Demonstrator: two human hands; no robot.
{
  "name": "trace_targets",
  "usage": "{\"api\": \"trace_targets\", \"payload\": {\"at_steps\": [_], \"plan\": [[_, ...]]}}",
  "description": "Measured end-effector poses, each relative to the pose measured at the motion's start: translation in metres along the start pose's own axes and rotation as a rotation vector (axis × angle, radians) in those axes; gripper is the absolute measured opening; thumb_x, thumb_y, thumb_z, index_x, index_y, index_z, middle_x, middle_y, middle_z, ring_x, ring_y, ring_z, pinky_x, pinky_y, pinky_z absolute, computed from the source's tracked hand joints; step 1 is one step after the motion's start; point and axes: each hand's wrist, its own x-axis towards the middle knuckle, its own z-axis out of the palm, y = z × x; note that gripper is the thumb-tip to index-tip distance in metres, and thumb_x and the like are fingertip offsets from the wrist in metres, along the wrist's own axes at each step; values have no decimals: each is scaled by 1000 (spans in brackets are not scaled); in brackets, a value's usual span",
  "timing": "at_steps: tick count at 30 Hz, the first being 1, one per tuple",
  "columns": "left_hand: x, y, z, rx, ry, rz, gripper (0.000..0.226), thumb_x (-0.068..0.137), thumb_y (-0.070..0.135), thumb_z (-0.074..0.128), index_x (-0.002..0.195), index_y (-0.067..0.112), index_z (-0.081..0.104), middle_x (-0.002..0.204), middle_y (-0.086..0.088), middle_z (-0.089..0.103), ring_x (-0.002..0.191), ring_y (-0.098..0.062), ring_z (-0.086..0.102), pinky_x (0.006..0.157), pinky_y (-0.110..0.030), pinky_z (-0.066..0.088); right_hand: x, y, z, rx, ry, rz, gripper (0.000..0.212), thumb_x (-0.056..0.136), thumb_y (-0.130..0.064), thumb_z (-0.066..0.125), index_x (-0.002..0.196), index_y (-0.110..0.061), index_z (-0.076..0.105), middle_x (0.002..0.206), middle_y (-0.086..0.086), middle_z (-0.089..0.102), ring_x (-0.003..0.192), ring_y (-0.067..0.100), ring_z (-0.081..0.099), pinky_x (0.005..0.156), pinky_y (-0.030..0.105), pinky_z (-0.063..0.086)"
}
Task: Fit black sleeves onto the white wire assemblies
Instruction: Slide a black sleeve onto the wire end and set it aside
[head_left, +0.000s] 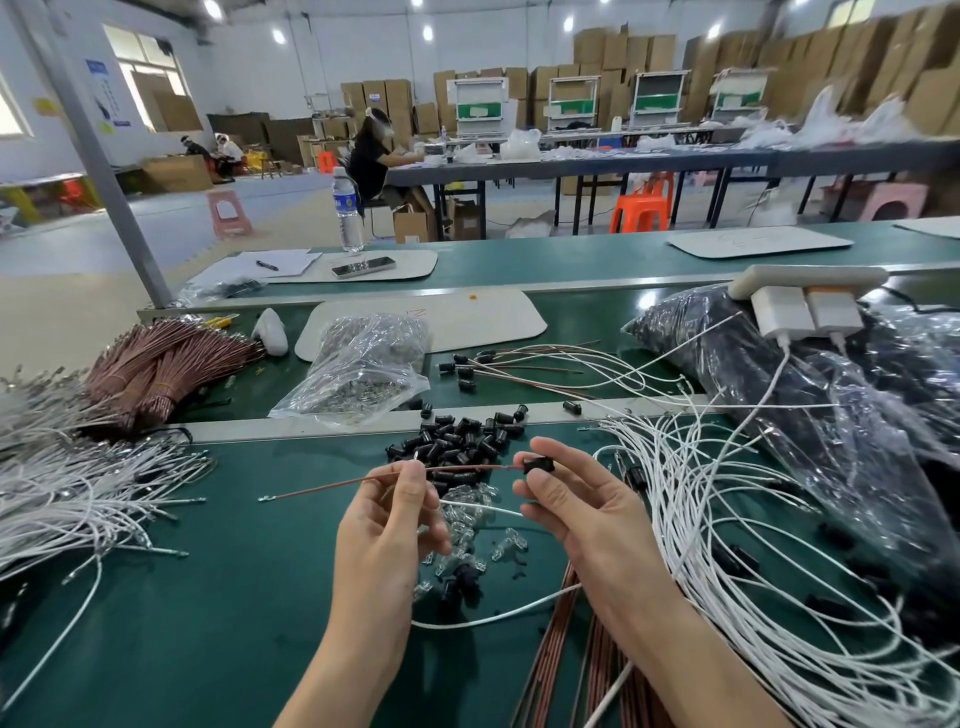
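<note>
Green matting covers the worktop (208, 597) of a long bench in a warehouse stacked with cardboard boxes. My left hand (395, 519) pinches a brown wire (322, 487) between thumb and fingertips, and my right hand (576, 509) pinches a black sleeve (538, 464) at that wire's right end, held just above the matting. A white wire (483, 507) spans the gap between my two hands lower down; how it is held I cannot tell.

More loose sleeves (462, 436) lie heaped just beyond my hands, and the white wire assemblies (727, 519) fan out in a big tangle to my right.

I judge the sleeve a light, hard little moulding, smooth enough to squirt from a pinch, so I would hold it across its sides and leave its bore free. The wire looks thin and floppy; I would grip it close behind the metal terminal so it does not buckle as it is pushed in.

As for writing, the water bottle (347, 208) on the far bench has a blue label, but its text is too small to read.
</note>
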Motion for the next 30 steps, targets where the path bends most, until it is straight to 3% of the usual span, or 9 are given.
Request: {"api": "trace_targets", "payload": {"at_steps": [9,14,17,21,25,30], "plan": [[-3,-4,2,132,-48,7,35,88,42,61,88,6,62,68,-3,61,56,-18,56,53,-27,52,0,2,1,25,-60,24,39,68,-27,84,106,-24,79,106,12,77,93,20,74,78,25,59],[-10,-10,12,167,-159,-22,25,81,44,64,86,20,71,66,-3,63,55,-17,57,50,-25,49,-2,12,4,12,-170,61,54,62,-40,95,109,-21,78,109,11,76,92,19,73,80,26,57],[-13,-11,15,130,-209,-59,21,80,45,66,87,27,74,68,-2,65,57,-17,58,50,-27,48,-4,15,6,-21,-149,63,58,60,-46,95,110,-23,78,106,10,76,91,20,72,80,28,57],[-7,-5,10,26,-81,-80,31,88,41,63,100,12,66,77,-4,67,57,-16,59,50,-27,52,1,6,1,55,-36,47,36,69,-29,84,105,-25,80,104,7,77,80,13,72,69,24,58],[-2,1,4,-125,35,-122,23,84,32,65,89,10,69,78,-4,69,56,-11,59,50,-25,54,3,-2,-8,205,29,93,30,74,-13,73,101,-21,81,103,8,77,79,13,72,67,25,60],[-15,-1,15,-18,-192,-132,23,75,40,73,87,22,79,85,-6,75,62,-13,66,54,-25,54,-7,10,7,118,-101,133,35,71,-21,80,106,-22,80,100,9,77,86,17,73,71,28,59]]}}
